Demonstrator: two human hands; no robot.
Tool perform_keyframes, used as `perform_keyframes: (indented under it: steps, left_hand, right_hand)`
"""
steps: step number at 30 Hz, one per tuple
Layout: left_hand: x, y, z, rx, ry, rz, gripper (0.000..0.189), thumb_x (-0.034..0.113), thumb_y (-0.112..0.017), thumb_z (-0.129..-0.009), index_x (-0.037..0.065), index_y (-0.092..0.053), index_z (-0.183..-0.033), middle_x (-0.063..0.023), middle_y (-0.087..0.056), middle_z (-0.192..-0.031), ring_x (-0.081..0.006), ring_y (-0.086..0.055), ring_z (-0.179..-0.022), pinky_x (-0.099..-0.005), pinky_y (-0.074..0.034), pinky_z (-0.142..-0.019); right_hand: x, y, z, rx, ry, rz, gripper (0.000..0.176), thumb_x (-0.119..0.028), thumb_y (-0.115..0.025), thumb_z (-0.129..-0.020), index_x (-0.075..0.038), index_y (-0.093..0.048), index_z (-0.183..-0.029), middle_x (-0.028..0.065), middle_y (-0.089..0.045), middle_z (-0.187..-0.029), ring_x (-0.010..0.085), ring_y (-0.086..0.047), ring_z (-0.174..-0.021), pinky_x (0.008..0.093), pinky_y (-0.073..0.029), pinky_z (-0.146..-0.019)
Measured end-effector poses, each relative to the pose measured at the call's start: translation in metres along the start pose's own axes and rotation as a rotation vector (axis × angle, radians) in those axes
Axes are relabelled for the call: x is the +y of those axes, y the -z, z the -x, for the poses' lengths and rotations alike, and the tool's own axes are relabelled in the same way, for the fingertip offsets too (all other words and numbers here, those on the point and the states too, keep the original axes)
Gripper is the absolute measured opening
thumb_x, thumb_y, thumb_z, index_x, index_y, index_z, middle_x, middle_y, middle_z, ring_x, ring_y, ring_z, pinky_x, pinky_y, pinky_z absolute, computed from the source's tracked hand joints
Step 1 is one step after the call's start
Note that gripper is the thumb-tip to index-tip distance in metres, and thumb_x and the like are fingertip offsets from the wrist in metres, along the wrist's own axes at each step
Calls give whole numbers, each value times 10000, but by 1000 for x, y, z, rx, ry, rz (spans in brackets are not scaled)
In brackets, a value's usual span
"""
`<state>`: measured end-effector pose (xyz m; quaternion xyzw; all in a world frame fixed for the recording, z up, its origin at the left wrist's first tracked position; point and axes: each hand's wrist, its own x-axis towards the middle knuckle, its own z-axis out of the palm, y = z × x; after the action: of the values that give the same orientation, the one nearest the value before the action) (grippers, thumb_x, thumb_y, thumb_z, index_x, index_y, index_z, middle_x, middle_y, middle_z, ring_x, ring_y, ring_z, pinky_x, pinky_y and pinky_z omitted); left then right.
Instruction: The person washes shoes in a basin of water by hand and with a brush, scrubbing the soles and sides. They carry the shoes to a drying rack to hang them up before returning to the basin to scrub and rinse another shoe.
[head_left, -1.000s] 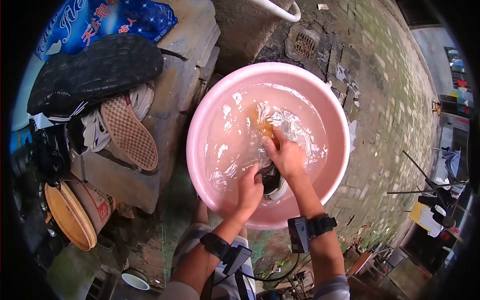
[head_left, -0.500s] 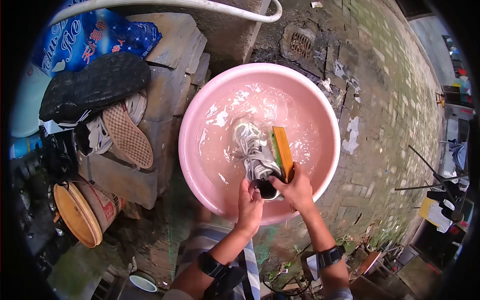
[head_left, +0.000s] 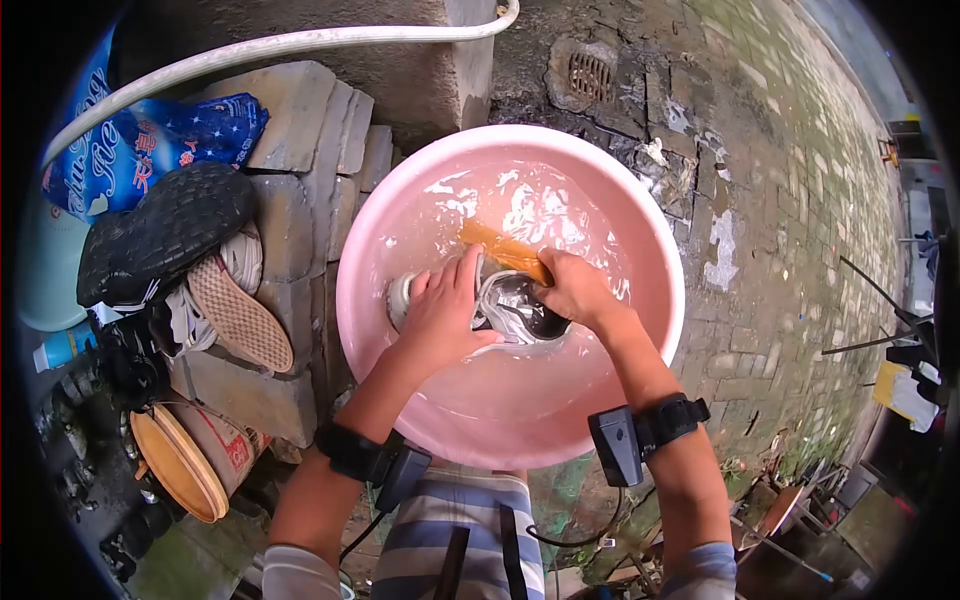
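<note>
A grey and white shoe lies on its side in the water of the pink basin, its dark opening toward the right. My left hand is closed over the front part of the shoe. My right hand grips the near end of a wooden brush beside the shoe's opening. The brush slants to the upper left, partly in the water; its bristles are hidden.
Stacked stone slabs at the left hold a black shoe, a tan-soled shoe and a blue bag. A white hose crosses above. A yellow-rimmed bucket stands lower left; a drain lies beyond the basin.
The shoe has turned from pointing away to lying sideways. My left hand has moved from its heel onto its front. The brush now slants to the left in my right hand.
</note>
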<state>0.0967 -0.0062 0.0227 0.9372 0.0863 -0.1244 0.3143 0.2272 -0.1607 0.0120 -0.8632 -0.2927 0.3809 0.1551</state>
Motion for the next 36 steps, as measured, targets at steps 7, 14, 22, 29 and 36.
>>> perform_keyframes:
  steps: [7,14,22,29,36]
  left_hand:
    - [-17,-18,-2,-187,268,152,842,384,-768,-554,51,-420,-1245,-182,-496,-1179,-308,-484,-1084,-489,-349,-897]
    - [-21,-68,11,33,371,772,287,112,-693,-672,38,-631,-942,-69,-652,-820,-148,-602,-787,-300,-477,-717]
    - [14,-76,21,224,532,715,256,161,-676,-682,58,-622,-910,-126,-615,-834,-326,-566,-850,-405,-439,-769]
    - [18,-79,29,445,413,634,230,141,-664,-690,31,-618,-886,-159,-605,-824,-344,-577,-788,-397,-453,-731]
    - [23,-80,49,381,439,727,269,129,-683,-662,9,-590,-884,-162,-602,-838,-338,-581,-806,-398,-451,-731]
  right_hand:
    - [-15,15,37,209,-170,-145,522,-308,-607,-806,-203,-415,-1280,147,-581,-960,325,-589,-870,429,-454,-764]
    - [-44,-19,136,167,-68,76,441,-291,-506,-871,-310,-414,-1302,118,-494,-746,281,-574,-599,385,-468,-511]
    - [-67,-40,20,200,-40,419,348,-288,-476,-863,-266,-508,-1210,166,-571,-785,314,-606,-606,416,-496,-555]
    - [-75,-16,5,302,-27,520,280,-319,-496,-858,-306,-578,-1125,118,-579,-805,284,-615,-636,394,-490,-576]
    - [-89,20,94,432,-27,371,359,-252,-572,-825,-305,-551,-1180,56,-525,-661,221,-562,-509,345,-453,-451]
